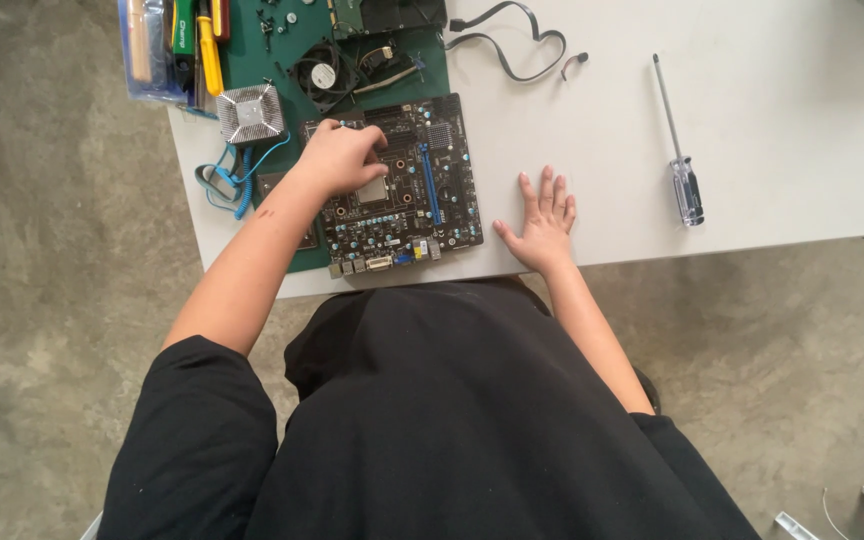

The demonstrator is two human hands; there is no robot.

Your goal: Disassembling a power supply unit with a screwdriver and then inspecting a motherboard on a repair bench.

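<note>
A black computer motherboard [422, 215] lies on a green mat [252, 60] near the front edge of a white table [772, 140]. My left hand [340, 158] rests on the board's upper left part, fingers curled down beside the square silver processor [372, 190]; whether they pinch anything is hidden. My right hand [542, 222] lies flat on the bare table just right of the board, fingers spread, holding nothing.
A metal finned heatsink [250, 113], a black fan [323, 75] and a coiled blue cable [235, 180] sit left and behind the board. A tool case [167, 45] stands at the back left. A clear-handled screwdriver [680, 160] lies far right, a black cable [512, 40] behind.
</note>
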